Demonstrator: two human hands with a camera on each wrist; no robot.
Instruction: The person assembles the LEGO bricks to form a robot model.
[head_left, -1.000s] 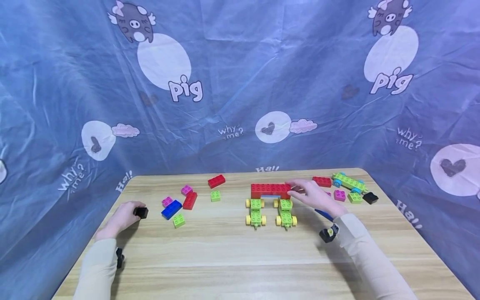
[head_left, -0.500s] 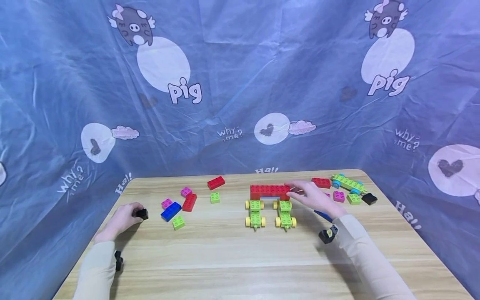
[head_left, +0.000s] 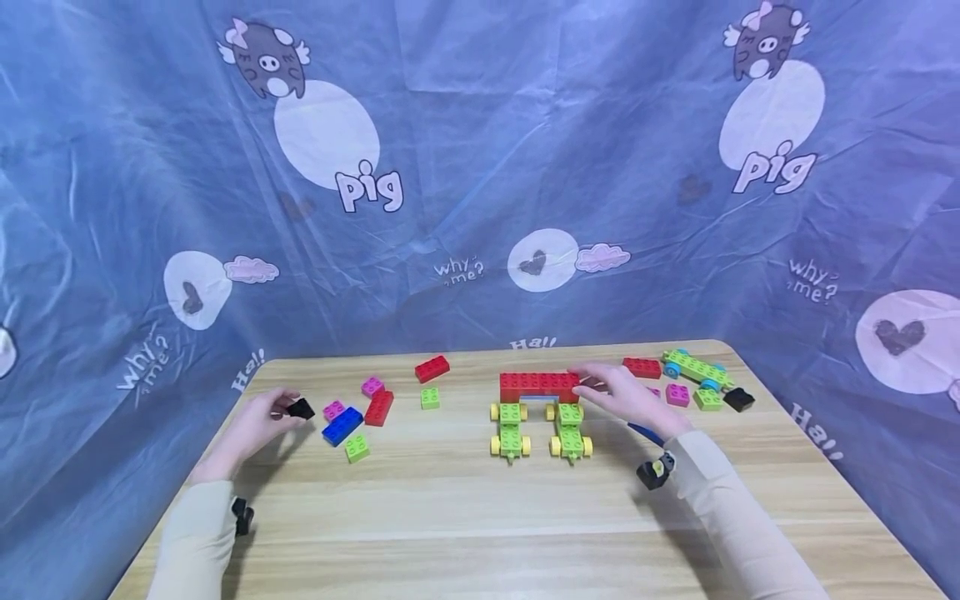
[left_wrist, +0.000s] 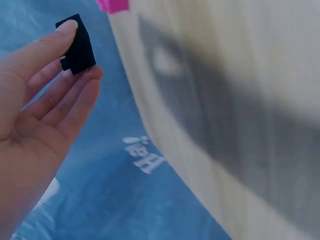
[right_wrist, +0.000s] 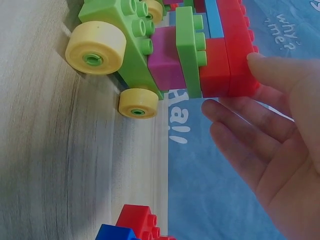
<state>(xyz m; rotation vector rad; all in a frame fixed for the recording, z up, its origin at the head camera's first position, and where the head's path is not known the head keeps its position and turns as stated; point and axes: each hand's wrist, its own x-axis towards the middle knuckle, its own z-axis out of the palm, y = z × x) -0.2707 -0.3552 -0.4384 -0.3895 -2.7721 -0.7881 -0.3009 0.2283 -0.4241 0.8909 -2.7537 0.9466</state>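
Observation:
My left hand pinches a small black brick between thumb and fingers, tilted above the left side of the table; the black brick also shows in the left wrist view. My right hand holds the right end of a long red top row of bricks, its thumb touching one face in the right wrist view. That row spans two green wheeled bases with yellow wheels. Under the red end, a green brick and a magenta brick are stacked on one base.
Left of the structure lie a blue brick, red bricks, green bricks and magenta bricks. On the right sit a green base with blue wheels, another black brick and a magenta brick.
My left hand has raised the black brick and shifted it slightly right, turning it to a tilt. The right hand keeps its place at the end of the red row.

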